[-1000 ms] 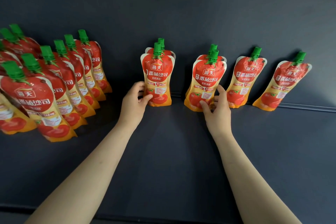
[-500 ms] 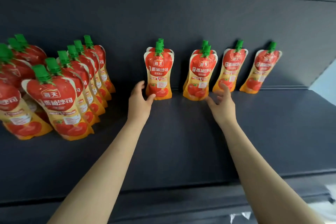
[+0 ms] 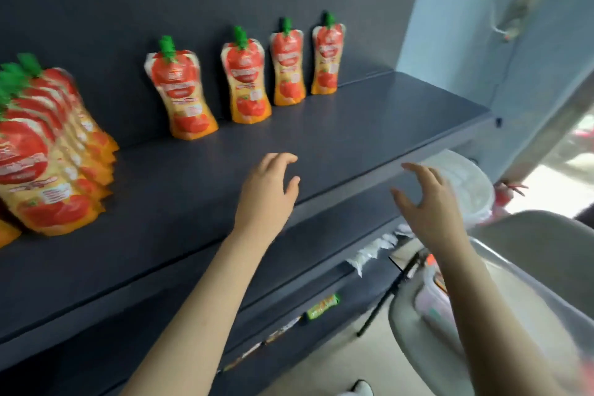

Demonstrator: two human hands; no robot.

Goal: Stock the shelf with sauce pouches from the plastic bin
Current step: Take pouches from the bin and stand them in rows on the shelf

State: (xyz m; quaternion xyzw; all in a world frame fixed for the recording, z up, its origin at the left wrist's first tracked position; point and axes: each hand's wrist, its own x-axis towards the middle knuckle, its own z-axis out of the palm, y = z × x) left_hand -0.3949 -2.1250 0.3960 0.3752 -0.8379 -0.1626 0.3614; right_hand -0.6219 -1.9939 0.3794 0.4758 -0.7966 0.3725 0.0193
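Observation:
Red and orange sauce pouches with green caps stand upright along the back of the dark shelf (image 3: 353, 125): the nearest spaced pouch (image 3: 183, 96), another (image 3: 247, 80), and two more to its right. A dense row of pouches (image 3: 48, 154) crowds the shelf's left end. My left hand (image 3: 266, 193) hovers above the shelf's front part, fingers loosely curled, holding nothing. My right hand (image 3: 427, 202) is off the shelf's front edge with fingers spread, empty. The translucent plastic bin (image 3: 501, 315) sits at lower right under my right forearm, with pouches dimly showing inside.
A lower shelf (image 3: 289, 309) carries small packets and a green item (image 3: 323, 306). A white plastic bag (image 3: 463, 183) lies past the shelf's right end. A pale blue wall (image 3: 466, 26) bounds the right side, with a bright opening beyond.
Both hands have let go of the pouches and pulled back toward the shelf's front. The view has swung right and down, bringing the bin and lower shelf into sight.

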